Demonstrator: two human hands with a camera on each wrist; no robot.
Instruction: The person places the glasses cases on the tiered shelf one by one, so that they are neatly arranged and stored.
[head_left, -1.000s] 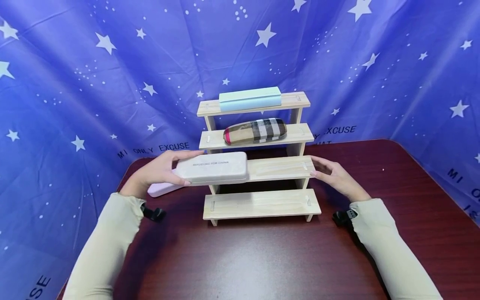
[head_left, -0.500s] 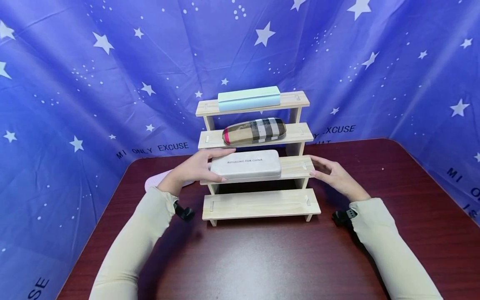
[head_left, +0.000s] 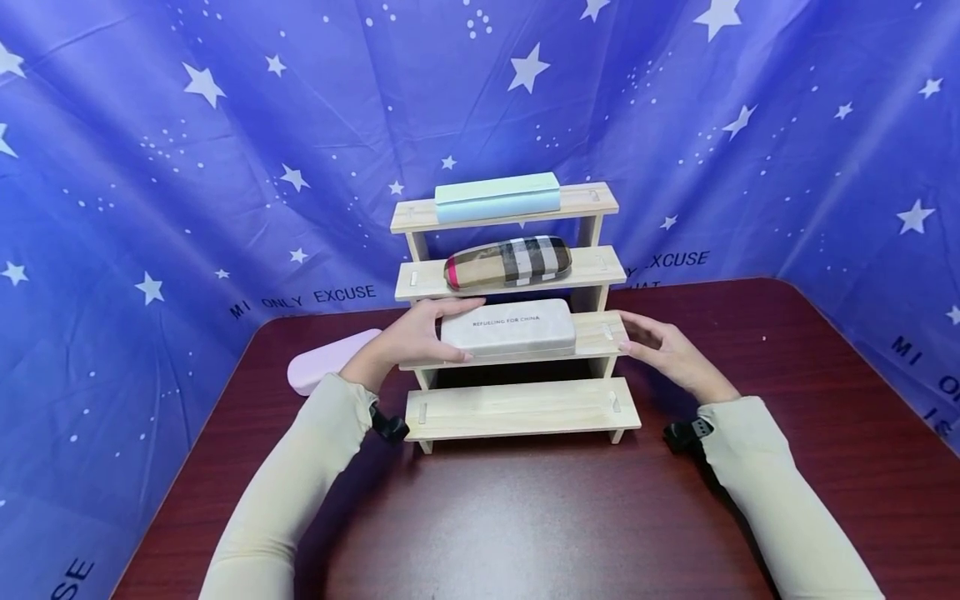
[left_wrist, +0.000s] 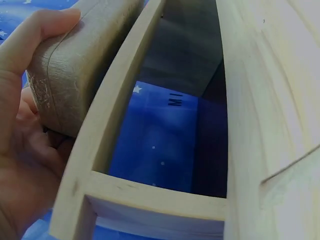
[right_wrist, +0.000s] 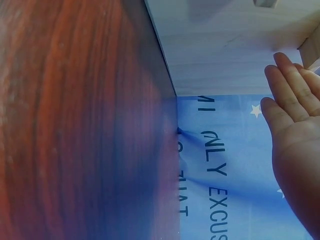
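My left hand (head_left: 412, 337) holds a white glasses case (head_left: 510, 327) by its left end, thumb along the front and fingers at the back. The case lies on the second-lowest board of a wooden step shelf (head_left: 525, 408). In the left wrist view, my thumb touches the case (left_wrist: 75, 65) beside the board's edge. My right hand (head_left: 671, 354) grips the right end of that same board, thumb at its front corner. In the right wrist view, the fingers of my right hand (right_wrist: 300, 130) reach up against the wood; the thumb is hidden there.
A light blue glasses case (head_left: 497, 198) sits on the top board. A plaid case (head_left: 510, 262) lies on the board below it. On the dark red table (head_left: 495, 525), left of the shelf, is a pale pink case (head_left: 326, 362). A blue starry curtain (head_left: 337, 125) hangs behind.
My left hand has moved right with the white glasses case, from the shelf's left side onto the second-lowest board, then slid it further right. My right hand stays at the board's end.
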